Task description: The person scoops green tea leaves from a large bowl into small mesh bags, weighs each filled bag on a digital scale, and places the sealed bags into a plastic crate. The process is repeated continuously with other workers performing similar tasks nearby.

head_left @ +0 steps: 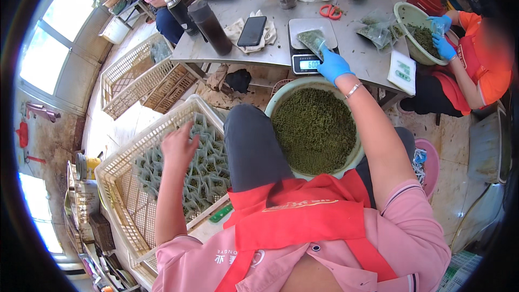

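Observation:
My right hand [334, 66], in a blue glove, grips the edge of a clear plastic bag [312, 40] partly filled with green pellet-like bits. The bag rests tilted on the plate of a digital scale [331, 28] with a lit display. Bare, my left hand [179, 143] hovers above a cream plastic crate [120, 176], thumb and finger apart, with nothing visible in it. Packed in that crate stand many open-topped bags [204, 165] of the same green stuff. Between my knees, a pale green basin [274, 109] holds a large heap of green bits [313, 130].
On the metal table [359, 57] lie a phone [252, 31], red scissors [331, 12], filled bags [378, 32] and a dark tumbler [211, 28]. A co-worker in orange handles a second basin [401, 13] at right; another sits far left. A pink basin [430, 167] stands by my right leg.

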`<state>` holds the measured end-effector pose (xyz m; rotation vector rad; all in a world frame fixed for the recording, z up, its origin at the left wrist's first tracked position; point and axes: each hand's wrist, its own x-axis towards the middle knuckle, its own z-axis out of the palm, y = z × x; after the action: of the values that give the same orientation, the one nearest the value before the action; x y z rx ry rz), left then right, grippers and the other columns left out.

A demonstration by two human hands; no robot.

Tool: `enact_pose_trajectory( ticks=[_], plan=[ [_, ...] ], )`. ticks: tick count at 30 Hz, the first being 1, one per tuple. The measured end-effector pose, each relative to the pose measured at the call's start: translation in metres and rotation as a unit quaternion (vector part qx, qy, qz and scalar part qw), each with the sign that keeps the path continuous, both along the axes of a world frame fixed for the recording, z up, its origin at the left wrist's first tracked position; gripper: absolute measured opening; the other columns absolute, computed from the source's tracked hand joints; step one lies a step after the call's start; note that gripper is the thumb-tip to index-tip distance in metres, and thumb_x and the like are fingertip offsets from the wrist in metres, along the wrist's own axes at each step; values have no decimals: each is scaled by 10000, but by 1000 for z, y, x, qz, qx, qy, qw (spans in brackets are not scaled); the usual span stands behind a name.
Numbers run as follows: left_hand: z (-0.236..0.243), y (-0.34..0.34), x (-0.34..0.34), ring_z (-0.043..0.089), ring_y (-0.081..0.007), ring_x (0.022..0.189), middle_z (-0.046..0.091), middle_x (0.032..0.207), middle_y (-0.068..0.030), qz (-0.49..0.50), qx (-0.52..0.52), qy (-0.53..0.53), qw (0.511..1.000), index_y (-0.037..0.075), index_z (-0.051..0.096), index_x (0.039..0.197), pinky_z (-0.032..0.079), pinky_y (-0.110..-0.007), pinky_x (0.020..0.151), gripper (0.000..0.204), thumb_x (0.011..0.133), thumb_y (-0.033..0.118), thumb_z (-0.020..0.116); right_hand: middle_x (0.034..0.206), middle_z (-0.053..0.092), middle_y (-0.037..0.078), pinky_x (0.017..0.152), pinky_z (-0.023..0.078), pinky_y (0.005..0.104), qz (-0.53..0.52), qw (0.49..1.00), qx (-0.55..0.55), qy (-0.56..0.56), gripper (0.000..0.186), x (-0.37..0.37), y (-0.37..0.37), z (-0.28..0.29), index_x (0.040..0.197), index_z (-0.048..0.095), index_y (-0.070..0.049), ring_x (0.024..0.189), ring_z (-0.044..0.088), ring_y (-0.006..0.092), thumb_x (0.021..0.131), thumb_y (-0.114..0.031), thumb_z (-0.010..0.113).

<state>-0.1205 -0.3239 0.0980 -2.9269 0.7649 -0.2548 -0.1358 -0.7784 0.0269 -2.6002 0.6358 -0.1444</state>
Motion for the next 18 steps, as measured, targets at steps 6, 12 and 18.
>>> enact_pose_trajectory(
  ticks=[6, 12, 18],
  plan=[
    [-7, -105, 2, 621, -244, 725, 648, 777, -79, -246, -112, -3, 963, 113, 608, 980, 484, -371, 723, 260, 752, 237, 631, 936, 622, 202, 755, 472, 441, 27, 995, 56, -75, 331, -15, 6, -3, 1100, 547, -135, 872, 588, 387, 774, -190, 569],
    [-40, -177, 13, 615, -255, 641, 627, 678, -78, -319, -200, 57, 925, 135, 633, 899, 491, -362, 563, 176, 753, 233, 634, 755, 637, 90, 627, 475, 303, 19, 932, 293, -212, 164, -69, 23, -32, 922, 603, -26, 656, 599, 190, 810, -146, 604],
    [-66, -220, 35, 628, -263, 621, 640, 686, -76, -262, -266, 75, 925, 136, 642, 886, 487, -365, 544, 162, 786, 259, 608, 612, 582, 58, 474, 436, 287, 7, 914, 404, -25, 210, -114, 52, -14, 971, 610, -19, 470, 529, 112, 873, -198, 557]
  ],
)
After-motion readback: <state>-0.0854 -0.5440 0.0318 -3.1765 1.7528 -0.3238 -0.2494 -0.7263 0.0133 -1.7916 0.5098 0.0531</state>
